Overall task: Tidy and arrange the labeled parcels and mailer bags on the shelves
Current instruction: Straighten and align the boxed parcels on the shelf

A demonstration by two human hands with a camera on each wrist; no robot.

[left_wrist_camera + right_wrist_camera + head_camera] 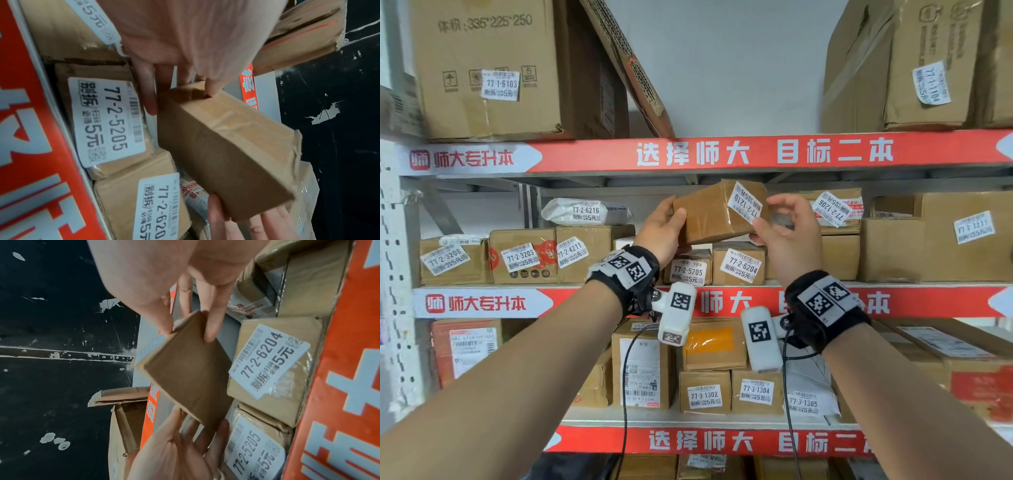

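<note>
I hold a small brown parcel (717,212) tilted in the air before the middle shelf (722,301), just under the red rail above. My left hand (662,229) grasps its left end, thumb on top; my right hand (787,233) pinches its right end, near label 77-2-1210 (745,202). Directly below stand boxes 77-2-5205 (688,270) and 77-2-6204 (739,265); box 77-2-1206 (832,209) sits behind my right hand.

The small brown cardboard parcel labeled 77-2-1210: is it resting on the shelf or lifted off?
Lifted off: the small brown cardboard parcel is tilted between left hand and right hand, above the shelved boxes.
</note>
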